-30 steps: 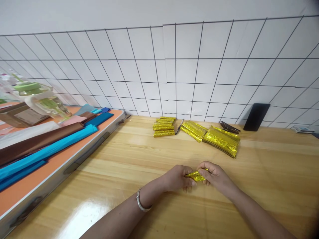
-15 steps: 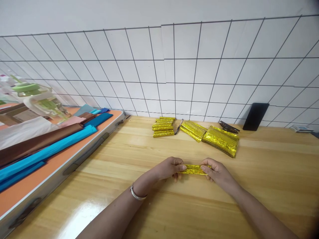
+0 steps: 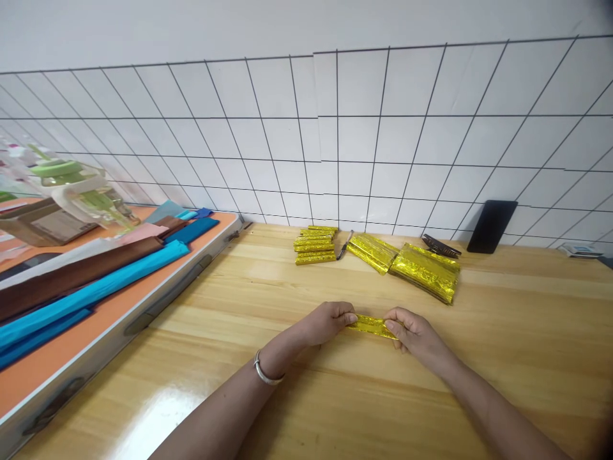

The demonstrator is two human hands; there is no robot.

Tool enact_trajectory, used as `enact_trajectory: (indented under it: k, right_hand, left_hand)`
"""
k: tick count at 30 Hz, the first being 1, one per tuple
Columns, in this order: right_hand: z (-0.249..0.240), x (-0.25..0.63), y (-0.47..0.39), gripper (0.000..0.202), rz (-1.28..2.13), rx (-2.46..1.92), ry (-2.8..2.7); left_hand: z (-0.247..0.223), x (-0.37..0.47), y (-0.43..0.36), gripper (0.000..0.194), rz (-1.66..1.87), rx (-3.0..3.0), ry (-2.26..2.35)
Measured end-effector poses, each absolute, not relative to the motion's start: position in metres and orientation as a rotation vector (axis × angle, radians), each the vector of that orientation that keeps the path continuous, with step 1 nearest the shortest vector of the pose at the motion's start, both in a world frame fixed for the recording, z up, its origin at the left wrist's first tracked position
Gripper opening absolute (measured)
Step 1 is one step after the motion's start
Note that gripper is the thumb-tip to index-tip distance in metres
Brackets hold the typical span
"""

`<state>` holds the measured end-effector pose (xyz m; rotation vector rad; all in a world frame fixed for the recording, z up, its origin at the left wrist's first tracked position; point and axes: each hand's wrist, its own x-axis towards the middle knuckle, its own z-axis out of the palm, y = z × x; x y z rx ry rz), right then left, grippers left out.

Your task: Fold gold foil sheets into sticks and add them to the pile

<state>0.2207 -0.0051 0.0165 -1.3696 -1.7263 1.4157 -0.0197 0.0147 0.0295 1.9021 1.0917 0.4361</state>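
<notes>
Between my hands a folded strip of shiny gold foil [image 3: 370, 325] is held level above the wooden table [image 3: 268, 409]. My left hand [image 3: 332, 321] pinches its left end, thumb on top, with a silver bangle on that wrist. At the other end my right hand [image 3: 408, 328] grips the strip between thumb and fingers. Beyond the hands lies a row of narrow folded gold foil strips [image 3: 315, 245]. To the right of that row are two wider stacks of gold foil, a smaller one [image 3: 372, 252] and a thicker one [image 3: 425, 271].
A pen [image 3: 343, 246] lies beside the strips. A dark hair clip [image 3: 440, 245] sits behind the thick stack, and a black phone [image 3: 491, 226] leans on the tiled wall. At left, an orange-topped surface [image 3: 158, 281] bears blue paper [image 3: 119, 278], a cardboard box [image 3: 45, 222] and a green-lidded bottle [image 3: 60, 171].
The strip now looks flatter and slightly tilted, its right end lower. The fingers under my left hand are now tucked out of sight. The view has shifted a little.
</notes>
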Motion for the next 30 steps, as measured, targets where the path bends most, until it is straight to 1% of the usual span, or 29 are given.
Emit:
enact_trajectory:
  k: [10, 25, 30]
  right_hand:
    - [0.013, 0.222, -0.007, 0.029, 1.387, -1.348, -1.765]
    - [0.016, 0.222, -0.007, 0.027, 1.395, -1.299, -1.839]
    - [0.016, 0.221, -0.008, 0.025, 1.369, -1.311, -1.863]
  left_hand:
    - [0.028, -0.023, 0.014, 0.041, 0.330, 1.802, 1.055]
    - [0.022, -0.021, 0.010, 0.042, 0.268, 1.841, 1.025]
    - [0.025, -0.016, 0.008, 0.038, 0.312, 1.911, 1.010]
